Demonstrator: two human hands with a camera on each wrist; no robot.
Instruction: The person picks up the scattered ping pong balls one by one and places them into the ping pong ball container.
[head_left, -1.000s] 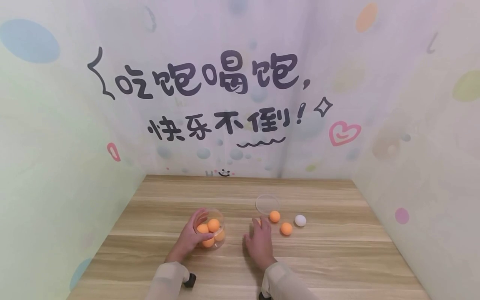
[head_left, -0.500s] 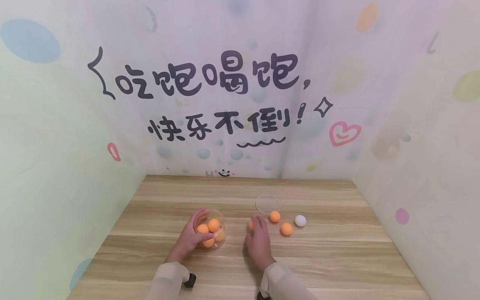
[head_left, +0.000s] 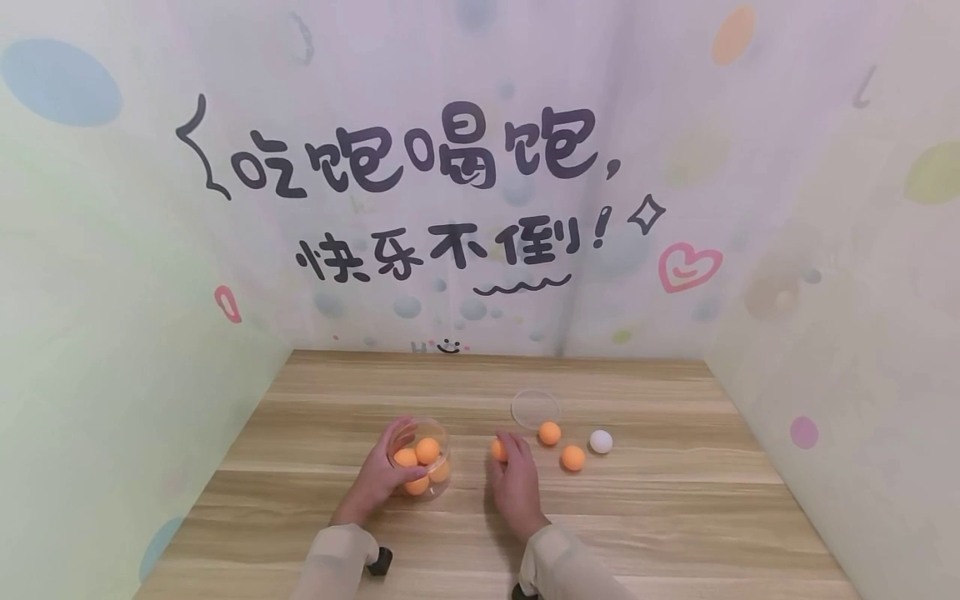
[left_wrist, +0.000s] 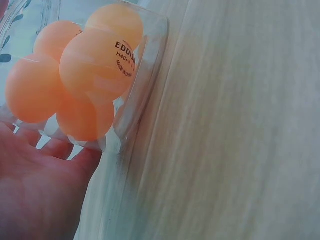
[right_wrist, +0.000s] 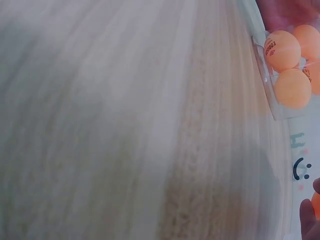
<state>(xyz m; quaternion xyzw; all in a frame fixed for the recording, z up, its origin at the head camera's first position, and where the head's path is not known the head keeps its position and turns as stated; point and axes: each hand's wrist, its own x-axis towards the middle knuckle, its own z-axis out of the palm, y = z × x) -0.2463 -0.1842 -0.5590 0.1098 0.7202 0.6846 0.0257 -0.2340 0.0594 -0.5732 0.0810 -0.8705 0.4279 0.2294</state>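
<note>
My left hand (head_left: 384, 468) grips a clear plastic tub (head_left: 447, 442), thumb across its near side and fingers round the left. Inside sit several orange ping-pong balls (head_left: 427, 451), one showing black print in the left wrist view. To the right of the tub, my right hand (head_left: 517, 483) holds another orange ping-pong ball (head_left: 498, 450) between thumb and fingers. That held ball (right_wrist: 316, 202) shows only partly at the right edge of the right wrist view, with thumb and a fingertip on either side of it.
Two loose orange balls, a nearer one (head_left: 573, 457) and a farther one (head_left: 550, 433), lie right of my right hand, beside a white ball (head_left: 601, 442). Behind them a clear round lid (head_left: 536, 392) lies flat on the wooden table (head_left: 675, 517). Printed fabric walls surround the table.
My right hand's fingers have closed in on the orange ball, which has shifted a little left with them and shows more. The left hand and the tub have stayed still.
</note>
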